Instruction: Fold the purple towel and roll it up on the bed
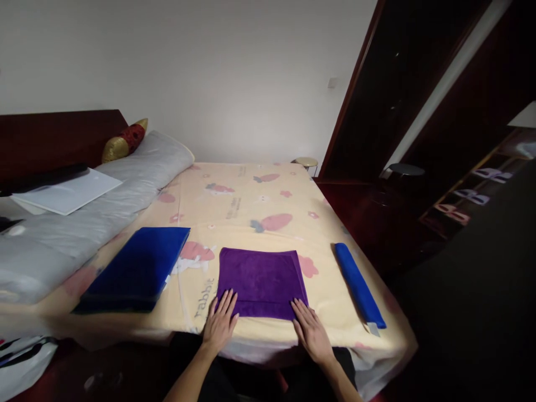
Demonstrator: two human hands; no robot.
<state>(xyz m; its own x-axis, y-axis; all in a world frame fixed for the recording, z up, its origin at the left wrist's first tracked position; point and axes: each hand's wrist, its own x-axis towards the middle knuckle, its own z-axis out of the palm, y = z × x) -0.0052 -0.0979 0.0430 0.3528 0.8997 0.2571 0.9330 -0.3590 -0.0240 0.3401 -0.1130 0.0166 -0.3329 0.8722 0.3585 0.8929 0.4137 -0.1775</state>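
Low in the middle of the frame, the purple cloth [260, 282] looks like soft, napped, matt terry or microfibre. The blue folded cloth [140, 267] at lower left is smoother with a faint sheen, as is the blue rolled cloth [358, 283] at right. The bedsheet [247, 212] is matt printed cotton. At left, the grey pillow [104, 206] is slightly satiny, and the headboard [54, 137] is dark polished wood.

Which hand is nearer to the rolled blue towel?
Right. The right hand rests on the purple towel's near right corner, just left of the rolled blue towel; the left hand is at the opposite near corner.
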